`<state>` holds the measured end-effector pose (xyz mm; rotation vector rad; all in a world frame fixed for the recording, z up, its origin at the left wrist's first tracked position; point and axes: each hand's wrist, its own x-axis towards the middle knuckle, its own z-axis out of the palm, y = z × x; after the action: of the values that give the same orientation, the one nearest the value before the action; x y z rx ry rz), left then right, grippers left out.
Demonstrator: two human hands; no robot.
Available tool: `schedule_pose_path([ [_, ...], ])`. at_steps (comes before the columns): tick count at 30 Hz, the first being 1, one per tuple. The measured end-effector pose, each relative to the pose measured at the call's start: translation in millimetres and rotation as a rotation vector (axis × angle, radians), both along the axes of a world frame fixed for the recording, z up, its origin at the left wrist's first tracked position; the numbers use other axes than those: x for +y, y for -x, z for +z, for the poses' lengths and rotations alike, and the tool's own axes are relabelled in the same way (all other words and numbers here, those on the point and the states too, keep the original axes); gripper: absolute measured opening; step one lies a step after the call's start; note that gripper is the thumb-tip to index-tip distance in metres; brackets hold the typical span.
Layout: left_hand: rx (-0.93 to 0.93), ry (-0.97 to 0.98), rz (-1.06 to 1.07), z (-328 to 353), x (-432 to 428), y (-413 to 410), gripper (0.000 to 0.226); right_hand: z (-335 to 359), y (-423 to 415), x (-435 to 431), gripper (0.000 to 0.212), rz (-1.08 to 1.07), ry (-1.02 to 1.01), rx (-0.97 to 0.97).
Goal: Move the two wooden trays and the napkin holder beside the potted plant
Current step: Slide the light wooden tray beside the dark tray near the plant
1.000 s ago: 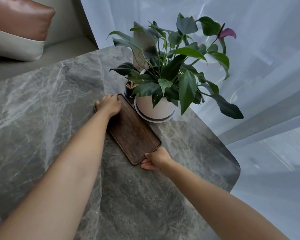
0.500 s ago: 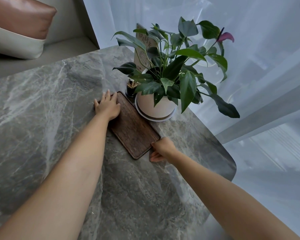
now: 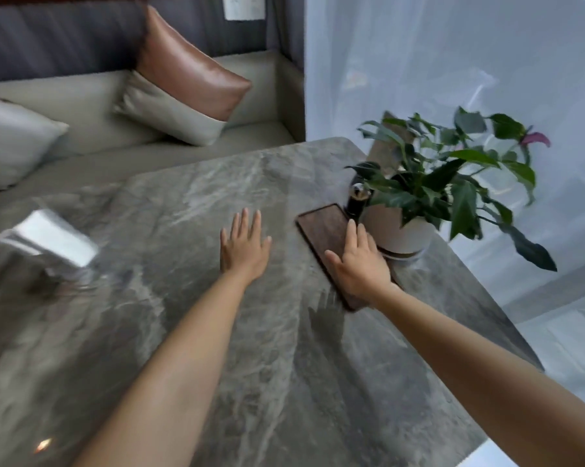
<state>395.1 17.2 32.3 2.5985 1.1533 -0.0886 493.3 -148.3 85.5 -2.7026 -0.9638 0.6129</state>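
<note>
1. Two bare forearms reached in from the bottom edge over the grey marbled tabletop [image 3: 284, 382]; the whole frame was motion-blurred.
2. Right hand [image 3: 360, 264] lay flat, palm down, over the near half of the wooden tray [image 3: 324, 227]. Fingers straight and spread, grip fully open, nothing clasped. Whether the palm pressed on the wood or floated just above it could not be told.
3. Left hand [image 3: 243, 246] was flat and open too, fingers extended and pointing away, over bare tabletop to the left of the tray, apart from it. It had hold of nothing.
4. The wooden tray was dark and rectangular, lying flat on the tabletop, long axis running away from the camera. Only one tray was clearly seen; a second one stacked with it could not be told.
5. The tray sat just beside the potted plant [image 3: 405, 230], whose white pot stood on a saucer at the tray's right edge.
6. A small dark container [image 3: 356, 200] stood at the tray's far right corner, against the pot.
7. Napkin holder [image 3: 48, 244], shiny and blurred, stood far left on the tabletop, well apart from the plant.
8. Beyond the tabletop: a sofa [image 3: 92, 109] with a brown-and-cream cushion [image 3: 183, 92], and a sheer curtain [image 3: 452, 62] at right.
</note>
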Motion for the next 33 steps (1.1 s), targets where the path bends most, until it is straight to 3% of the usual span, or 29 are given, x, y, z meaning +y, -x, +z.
schedule_pose_path([
  [7,0.070,0.009,0.229,-9.7,2.3,166.0,0.062,15.9,92.0,73.7,0.076,0.246,-0.048,-0.111],
  [21,0.079,0.046,0.845,-10.9,17.8,445.8,0.063,4.5,321.7,197.9,0.076,0.791,0.001,-0.139],
  [27,0.080,0.140,1.119,-26.3,0.6,512.7,0.061,-22.6,390.3,234.2,0.077,0.948,0.056,-0.116],
  [33,0.066,0.219,1.219,-37.0,-5.8,528.5,0.046,-45.4,432.4,268.7,0.074,1.020,0.128,-0.077],
])
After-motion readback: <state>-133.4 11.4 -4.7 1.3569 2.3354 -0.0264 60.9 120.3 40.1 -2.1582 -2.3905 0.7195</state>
